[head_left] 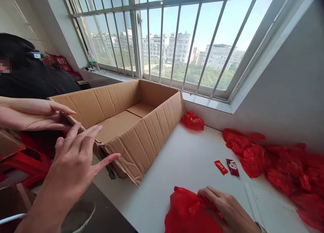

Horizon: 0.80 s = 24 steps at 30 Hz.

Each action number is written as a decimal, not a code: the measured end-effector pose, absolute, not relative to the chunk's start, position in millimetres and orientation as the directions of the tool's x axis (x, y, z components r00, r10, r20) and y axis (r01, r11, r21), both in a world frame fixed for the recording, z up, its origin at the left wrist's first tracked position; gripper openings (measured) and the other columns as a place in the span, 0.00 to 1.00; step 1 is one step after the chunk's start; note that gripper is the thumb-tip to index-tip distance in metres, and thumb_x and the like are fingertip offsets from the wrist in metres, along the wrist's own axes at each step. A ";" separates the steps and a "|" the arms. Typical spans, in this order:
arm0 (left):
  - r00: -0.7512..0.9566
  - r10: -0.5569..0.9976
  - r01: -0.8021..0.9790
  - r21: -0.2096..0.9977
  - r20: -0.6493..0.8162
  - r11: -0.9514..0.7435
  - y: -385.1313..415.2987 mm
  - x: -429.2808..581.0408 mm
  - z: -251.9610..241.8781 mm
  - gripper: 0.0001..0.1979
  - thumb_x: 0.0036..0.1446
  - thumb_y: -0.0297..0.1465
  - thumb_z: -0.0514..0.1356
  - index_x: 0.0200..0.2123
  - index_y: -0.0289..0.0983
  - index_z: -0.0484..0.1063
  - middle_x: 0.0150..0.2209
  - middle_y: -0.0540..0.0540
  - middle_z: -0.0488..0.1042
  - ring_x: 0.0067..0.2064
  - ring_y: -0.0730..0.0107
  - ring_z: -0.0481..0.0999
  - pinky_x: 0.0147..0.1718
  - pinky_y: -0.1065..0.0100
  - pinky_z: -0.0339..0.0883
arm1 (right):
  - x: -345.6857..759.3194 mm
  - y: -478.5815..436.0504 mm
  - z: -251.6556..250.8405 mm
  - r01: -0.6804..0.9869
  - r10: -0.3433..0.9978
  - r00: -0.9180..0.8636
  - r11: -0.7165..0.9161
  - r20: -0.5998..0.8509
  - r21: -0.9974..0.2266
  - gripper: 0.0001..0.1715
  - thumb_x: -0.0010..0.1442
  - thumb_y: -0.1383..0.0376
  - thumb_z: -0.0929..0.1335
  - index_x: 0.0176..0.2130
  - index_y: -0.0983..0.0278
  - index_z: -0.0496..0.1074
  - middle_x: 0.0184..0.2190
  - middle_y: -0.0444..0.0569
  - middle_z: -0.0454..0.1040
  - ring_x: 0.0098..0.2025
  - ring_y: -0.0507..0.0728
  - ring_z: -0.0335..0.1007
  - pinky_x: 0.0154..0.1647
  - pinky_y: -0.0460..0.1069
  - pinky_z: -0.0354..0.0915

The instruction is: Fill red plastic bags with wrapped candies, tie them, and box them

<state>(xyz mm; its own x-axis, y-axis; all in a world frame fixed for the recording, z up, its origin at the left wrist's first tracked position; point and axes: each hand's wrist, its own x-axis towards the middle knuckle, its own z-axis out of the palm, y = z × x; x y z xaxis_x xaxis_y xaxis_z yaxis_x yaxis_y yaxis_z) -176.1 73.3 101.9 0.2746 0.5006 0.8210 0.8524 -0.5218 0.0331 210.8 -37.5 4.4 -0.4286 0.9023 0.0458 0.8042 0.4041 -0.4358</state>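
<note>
My left hand is raised beside the near left corner of a large open cardboard box. Its fingers are spread, with the thumb pointing right over the box's edge, and it holds nothing. The box floor that shows is bare cardboard. At the bottom of the view, my right hand has its fingers curled on a red plastic bag lying on the white table. What the bag contains cannot be seen. Right of it lie two small wrapped packets, one bright red and one dark red.
Another person's hand reaches in at the box's left end; that person wears a dark jacket. Several red plastic bags line the wall, and one red bag sits behind the box. A barred window rises behind. A red stool stands lower left.
</note>
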 end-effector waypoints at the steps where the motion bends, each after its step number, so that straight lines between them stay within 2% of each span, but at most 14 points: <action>1: 0.338 0.526 0.857 -0.024 0.781 -0.515 78.0 -174.6 101.4 0.29 0.52 0.51 0.61 0.50 0.36 0.68 0.51 0.40 0.73 0.61 0.41 0.61 0.58 0.38 0.51 | 212.7 -36.4 5.7 0.805 0.908 -0.417 0.394 0.050 -0.445 0.09 0.62 0.68 0.59 0.43 0.58 0.64 0.34 0.45 0.73 0.32 0.54 0.71 0.31 0.47 0.64; 3: 0.453 0.552 0.826 -0.098 0.700 -0.554 83.5 -169.4 100.6 0.23 0.56 0.50 0.57 0.44 0.38 0.69 0.46 0.42 0.75 0.55 0.47 0.69 0.57 0.41 0.52 | 217.4 -34.2 8.7 0.806 0.924 -0.378 0.363 0.065 -0.467 0.09 0.63 0.68 0.59 0.42 0.59 0.64 0.34 0.45 0.72 0.31 0.54 0.70 0.32 0.48 0.65; 4: 0.481 0.539 0.802 -0.098 0.691 -0.590 83.8 -165.5 100.2 0.19 0.57 0.48 0.57 0.40 0.39 0.69 0.43 0.44 0.76 0.50 0.51 0.73 0.58 0.42 0.51 | 220.6 -32.8 10.8 0.808 0.934 -0.349 0.342 0.079 -0.480 0.09 0.63 0.67 0.59 0.42 0.59 0.64 0.34 0.46 0.73 0.31 0.54 0.70 0.32 0.48 0.65; 7: 0.408 0.513 0.793 -0.015 0.755 -0.608 76.9 -150.6 98.1 0.10 0.59 0.40 0.57 0.33 0.40 0.68 0.36 0.47 0.75 0.35 0.61 0.75 0.56 0.43 0.52 | 233.9 -25.2 23.1 0.802 0.961 -0.237 0.278 0.146 -0.529 0.10 0.62 0.66 0.60 0.43 0.59 0.66 0.36 0.48 0.74 0.32 0.55 0.71 0.33 0.49 0.67; 11: 0.340 0.521 0.799 0.052 0.783 -0.599 62.6 -134.6 92.9 0.06 0.58 0.34 0.56 0.29 0.40 0.66 0.31 0.48 0.72 0.33 0.62 0.73 0.55 0.42 0.51 | 257.3 1.1 67.3 0.771 0.965 -0.135 0.246 0.225 -0.588 0.13 0.62 0.60 0.61 0.44 0.59 0.69 0.37 0.50 0.76 0.36 0.57 0.73 0.34 0.51 0.69; 14: 0.348 0.505 0.770 0.066 0.790 -0.635 54.3 -130.7 88.6 0.07 0.55 0.30 0.57 0.25 0.41 0.62 0.28 0.52 0.70 0.34 0.62 0.75 0.59 0.40 0.45 | 263.8 36.1 121.2 0.726 0.967 -0.142 0.248 0.213 -0.641 0.16 0.62 0.56 0.62 0.47 0.58 0.68 0.35 0.50 0.76 0.31 0.56 0.72 0.28 0.49 0.68; 17: 0.347 0.487 0.747 0.078 0.801 -0.660 47.9 -131.6 83.5 0.10 0.51 0.26 0.58 0.23 0.42 0.59 0.21 0.54 0.65 0.37 0.60 0.76 0.62 0.39 0.37 | 243.0 81.5 179.1 0.683 0.910 -0.174 0.387 0.377 -0.620 0.13 0.62 0.54 0.63 0.46 0.54 0.67 0.34 0.47 0.74 0.28 0.52 0.68 0.24 0.47 0.64; 20: 0.327 0.510 0.763 0.096 0.796 -0.639 45.5 -134.4 75.5 0.10 0.49 0.24 0.58 0.24 0.43 0.59 0.18 0.54 0.62 0.39 0.58 0.75 0.63 0.37 0.33 | 192.9 131.6 227.4 0.585 0.735 -0.331 0.652 0.591 -0.483 0.09 0.62 0.61 0.64 0.44 0.53 0.68 0.39 0.43 0.71 0.38 0.50 0.68 0.33 0.45 0.63; 22: 0.312 0.487 0.778 0.074 0.816 -0.623 47.0 -137.7 67.5 0.09 0.47 0.24 0.58 0.24 0.43 0.61 0.19 0.54 0.64 0.38 0.58 0.75 0.63 0.37 0.32 | 150.4 164.0 248.2 0.465 0.598 -0.499 0.795 0.627 -0.389 0.10 0.61 0.66 0.63 0.43 0.56 0.68 0.42 0.40 0.70 0.45 0.50 0.68 0.40 0.45 0.62; 24: 0.317 0.429 0.787 0.017 0.846 -0.617 49.9 -143.4 56.9 0.07 0.44 0.26 0.58 0.25 0.44 0.63 0.21 0.52 0.66 0.35 0.60 0.74 0.65 0.40 0.33 | 107.2 192.8 255.4 0.373 0.498 -0.645 0.867 0.580 -0.330 0.13 0.60 0.68 0.61 0.45 0.65 0.68 0.42 0.40 0.68 0.47 0.49 0.67 0.44 0.47 0.60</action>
<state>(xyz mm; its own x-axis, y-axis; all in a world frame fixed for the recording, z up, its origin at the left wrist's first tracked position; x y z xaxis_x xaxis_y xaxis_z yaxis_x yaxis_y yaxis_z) -143.4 49.9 56.9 0.3174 0.4286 0.8459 0.7871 -0.6166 0.0170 107.2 192.8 255.4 -0.6450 0.4979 0.5797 0.3725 0.8672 -0.3303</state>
